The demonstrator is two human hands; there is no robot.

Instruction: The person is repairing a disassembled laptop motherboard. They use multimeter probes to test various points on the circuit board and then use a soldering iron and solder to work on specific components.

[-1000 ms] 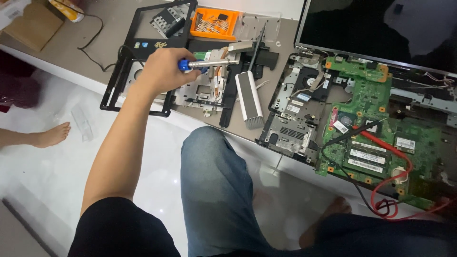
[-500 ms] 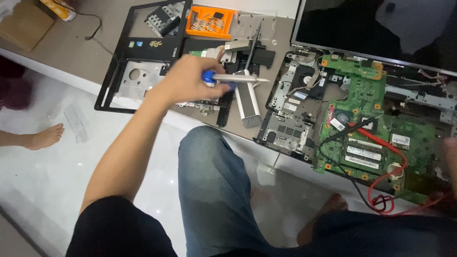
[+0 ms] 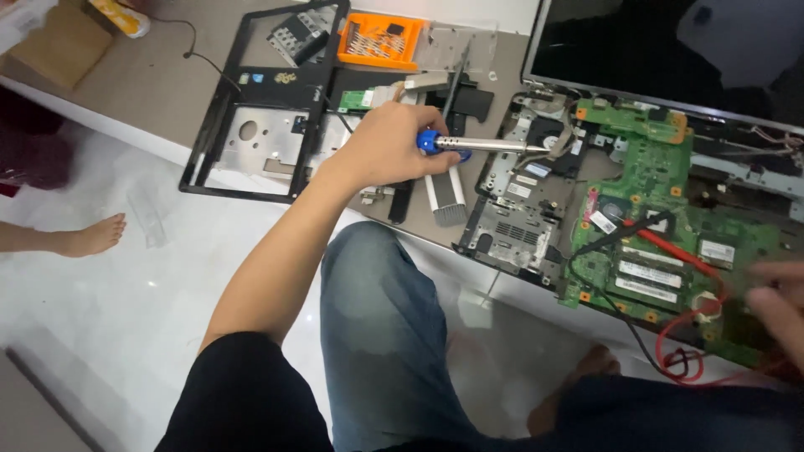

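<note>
My left hand [image 3: 389, 146] grips a blue-handled tool [image 3: 494, 145] whose long metal shaft points right, with its tip over the upper left of the opened laptop base [image 3: 511, 226]. A green motherboard [image 3: 662, 192] lies in that base, with red and black probe leads [image 3: 670, 247] running across it. My right hand [image 3: 779, 305] is blurred at the right edge, over the board's lower right beside the coiled red lead. Whether it holds anything is unclear.
The dark laptop screen [image 3: 670, 42] stands behind the board. A black bezel frame [image 3: 218, 125], an orange parts tray [image 3: 378, 40] and a ribbed silver part [image 3: 448, 197] lie on the grey table. Another person's bare foot [image 3: 88, 237] rests on the white floor at left.
My left hand has carried the tool rightward from the loose parts toward the laptop base. My right hand has come into view at the right edge.
</note>
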